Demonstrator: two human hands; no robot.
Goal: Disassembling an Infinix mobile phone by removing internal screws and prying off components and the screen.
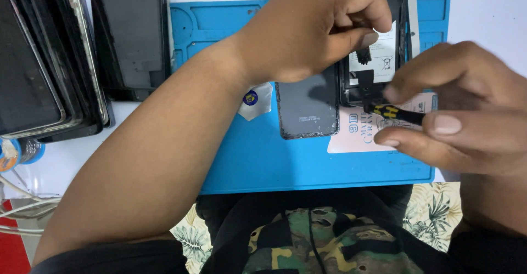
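Observation:
An opened phone body (374, 60) with its battery showing lies at the far right of a blue work mat (307, 159). My left hand (313, 27) reaches over it and pinches a small black part by the battery between thumb and fingers. My right hand (466, 109) holds a small black and yellow screwdriver (392, 111), its tip against the phone's lower edge. A dark grey back cover (307, 108) lies flat on the mat just left of the phone.
A stack of dark phone screens (49, 60) and a black panel (132, 32) stand at the left. A white triangular pick (253, 99) lies on the mat's left edge. A pale pink packet (357, 134) sits under the phone. White cables (19, 208) trail at lower left.

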